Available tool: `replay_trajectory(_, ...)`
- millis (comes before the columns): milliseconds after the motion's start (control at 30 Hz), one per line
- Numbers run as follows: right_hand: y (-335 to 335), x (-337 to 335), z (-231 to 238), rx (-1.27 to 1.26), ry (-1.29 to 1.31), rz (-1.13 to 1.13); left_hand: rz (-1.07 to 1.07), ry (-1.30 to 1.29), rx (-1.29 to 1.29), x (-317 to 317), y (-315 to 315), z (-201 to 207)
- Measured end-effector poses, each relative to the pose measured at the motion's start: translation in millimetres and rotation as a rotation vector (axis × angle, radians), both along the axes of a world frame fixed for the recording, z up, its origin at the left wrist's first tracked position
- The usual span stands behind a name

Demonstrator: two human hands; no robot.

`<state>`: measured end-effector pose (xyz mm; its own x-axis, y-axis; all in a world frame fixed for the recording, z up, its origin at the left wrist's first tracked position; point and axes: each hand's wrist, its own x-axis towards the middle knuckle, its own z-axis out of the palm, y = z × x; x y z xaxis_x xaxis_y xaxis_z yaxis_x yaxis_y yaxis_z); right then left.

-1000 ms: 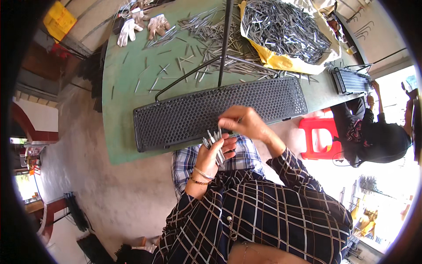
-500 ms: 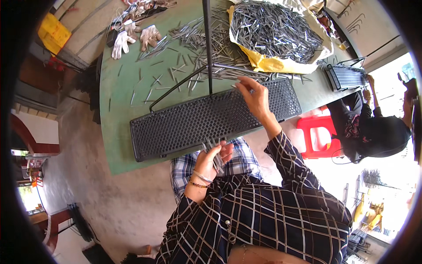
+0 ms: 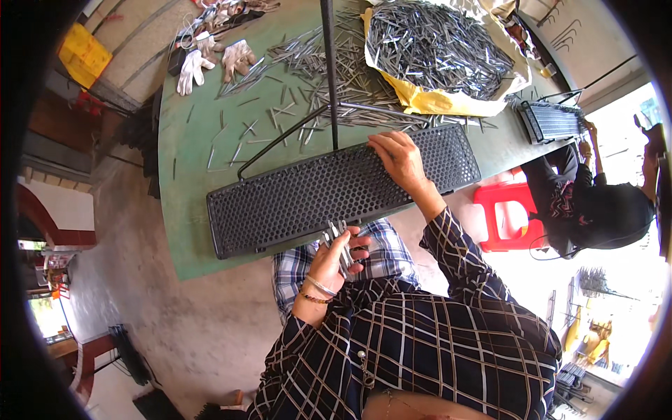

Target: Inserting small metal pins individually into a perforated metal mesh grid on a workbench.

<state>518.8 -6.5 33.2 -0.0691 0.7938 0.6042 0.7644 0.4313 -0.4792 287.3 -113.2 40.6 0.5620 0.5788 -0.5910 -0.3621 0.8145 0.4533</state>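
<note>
A long black perforated metal rack [image 3: 294, 199], full of round holes, lies slantwise along the near edge of the green table. My left hand [image 3: 329, 260] is closed around a small bunch of thin metal strips [image 3: 344, 255], just in front of the rack's near edge. My right hand [image 3: 402, 161] is at the rack's far edge, its fingers bent together and pointing down there. What is between those fingertips, if anything, is hidden. A black rod frame [image 3: 273, 143] rises behind the rack.
A yellow-edged sack [image 3: 441, 56] heaped with metal strips stands at the back of the green table [image 3: 189, 245], with loose strips [image 3: 308, 63] spread beside it. Work gloves [image 3: 192, 72] lie far left. At right are a red stool [image 3: 500, 217] and another person [image 3: 602, 210] at a similar rack.
My right hand has come down from above the rack onto its far edge, and the small strip in its fingers no longer shows. My left hand has hardly moved.
</note>
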Motion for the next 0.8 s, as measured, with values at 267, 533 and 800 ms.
replay_trajectory(267,-25.7,-23.5,26.9,-0.293,0.385,0.027,0.073,-0.065,0.108,-2.2,1.2,-4.2)
replay_trajectory(533,-67.5,-56.0,45.8,-1.029,0.582,0.464,0.072,-0.024,0.24,4.2,3.3,8.5)
replay_trajectory(800,-70.0,-53.5,25.4,-1.014,0.77,0.376,0.082,0.131,0.278,5.5,0.7,6.1)
